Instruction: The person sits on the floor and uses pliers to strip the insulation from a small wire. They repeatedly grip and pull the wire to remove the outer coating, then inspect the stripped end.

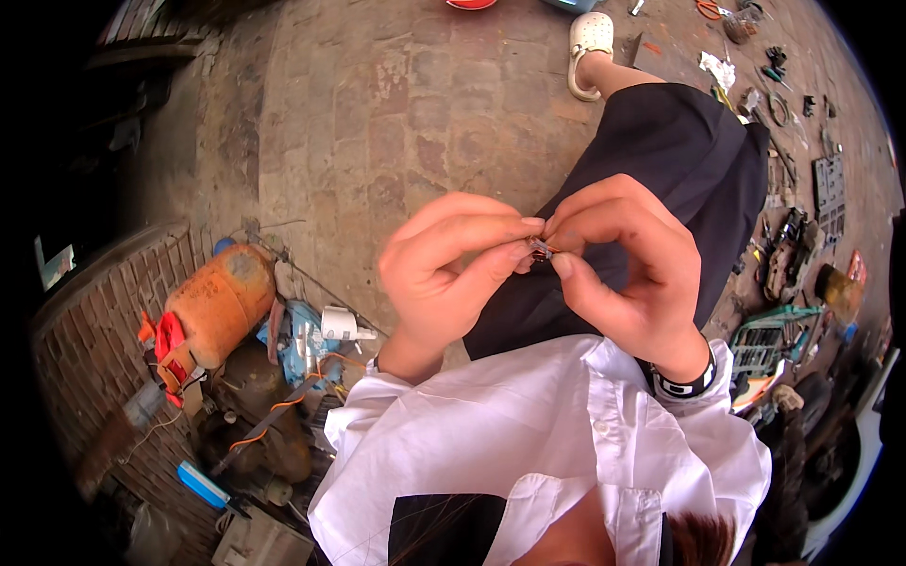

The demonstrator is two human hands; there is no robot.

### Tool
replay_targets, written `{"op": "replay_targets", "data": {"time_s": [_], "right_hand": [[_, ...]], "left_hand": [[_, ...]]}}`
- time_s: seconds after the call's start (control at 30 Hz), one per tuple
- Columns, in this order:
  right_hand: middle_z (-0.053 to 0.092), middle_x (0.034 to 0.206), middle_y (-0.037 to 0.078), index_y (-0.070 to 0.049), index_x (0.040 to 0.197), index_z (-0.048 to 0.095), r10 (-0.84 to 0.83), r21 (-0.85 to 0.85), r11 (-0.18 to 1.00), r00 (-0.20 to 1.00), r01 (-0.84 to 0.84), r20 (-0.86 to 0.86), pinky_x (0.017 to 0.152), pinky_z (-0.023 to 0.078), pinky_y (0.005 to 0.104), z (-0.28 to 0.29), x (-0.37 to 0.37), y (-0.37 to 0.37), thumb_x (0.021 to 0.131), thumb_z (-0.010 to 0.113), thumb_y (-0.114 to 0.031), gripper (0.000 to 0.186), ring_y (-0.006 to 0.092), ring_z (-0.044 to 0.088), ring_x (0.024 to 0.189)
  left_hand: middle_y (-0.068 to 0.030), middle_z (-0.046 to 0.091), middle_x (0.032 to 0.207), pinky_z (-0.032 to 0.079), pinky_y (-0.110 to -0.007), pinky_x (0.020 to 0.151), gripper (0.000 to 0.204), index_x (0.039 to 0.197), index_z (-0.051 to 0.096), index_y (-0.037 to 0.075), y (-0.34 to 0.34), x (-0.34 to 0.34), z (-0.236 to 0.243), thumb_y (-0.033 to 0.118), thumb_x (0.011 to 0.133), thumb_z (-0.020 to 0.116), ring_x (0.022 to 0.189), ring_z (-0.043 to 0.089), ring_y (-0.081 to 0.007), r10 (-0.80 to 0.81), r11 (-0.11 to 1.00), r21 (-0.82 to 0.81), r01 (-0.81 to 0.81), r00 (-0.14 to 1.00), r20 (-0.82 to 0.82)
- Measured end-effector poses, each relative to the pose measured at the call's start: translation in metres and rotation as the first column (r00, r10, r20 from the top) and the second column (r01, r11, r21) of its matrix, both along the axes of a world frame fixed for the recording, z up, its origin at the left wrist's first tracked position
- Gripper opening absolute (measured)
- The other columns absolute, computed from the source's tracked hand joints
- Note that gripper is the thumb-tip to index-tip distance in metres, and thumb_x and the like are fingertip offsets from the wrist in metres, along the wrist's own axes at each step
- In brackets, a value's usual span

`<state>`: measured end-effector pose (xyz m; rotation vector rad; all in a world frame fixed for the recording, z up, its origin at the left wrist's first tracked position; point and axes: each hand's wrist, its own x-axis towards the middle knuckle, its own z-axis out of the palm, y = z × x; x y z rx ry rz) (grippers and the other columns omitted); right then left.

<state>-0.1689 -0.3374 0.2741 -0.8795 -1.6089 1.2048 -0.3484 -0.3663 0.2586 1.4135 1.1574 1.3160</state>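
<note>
A small, partly clear part with dark and copper-coloured bits is held between my fingertips, above my dark-clad lap. My left hand pinches it from the left, thumb and forefinger closed. From the right, my right hand closes on it too, with the thumb below and the forefinger curled over the top. The two hands almost meet there. Fingertips cover much of the part, and it is too small for me to tell its exact kind.
On the left stand an orange gas cylinder, a white cup-like object and a blue-cased object by a brick wall. Many tools and parts lie along the right, among them a black tool tray and a green crate. Brick paving lies ahead.
</note>
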Motion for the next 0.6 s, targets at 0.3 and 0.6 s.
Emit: {"op": "replay_targets", "data": {"time_s": [0.3, 0.6], "right_hand": [[0.056, 0.102, 0.010, 0.001, 0.091, 0.062, -0.026, -0.166, 0.986, 0.993, 0.006, -0.114, 0.069, 0.048, 0.0246, -0.015, 0.007, -0.012, 0.079, 0.066, 0.005, 0.013, 0.0124, 0.058, 0.078], [0.044, 0.120, 0.011, 0.001, 0.104, 0.057, -0.035, -0.542, 0.792, 0.865, -0.282, -0.501, 0.095, 0.041, 0.0312, -0.023, 0.020, -0.020, 0.092, 0.056, -0.006, 0.014, 0.0185, 0.050, 0.104]], "left_hand": [[-0.0117, 0.065, 0.086, 0.051, -0.025, 0.057, 0.019, 0.095, 0.070, -0.003, 0.001, 0.020, 0.000, -0.010, 0.078, 0.068, 0.069, 0.064, -0.0151, 0.079, 0.992, 0.117, -0.056, 0.975, -0.209], [-0.0097, 0.065, 0.085, 0.051, -0.026, 0.060, 0.019, 0.095, 0.070, 0.000, 0.004, 0.029, -0.011, -0.008, 0.077, 0.070, 0.071, 0.064, -0.0181, -0.017, 1.000, 0.002, 0.018, 0.987, -0.162]]}}
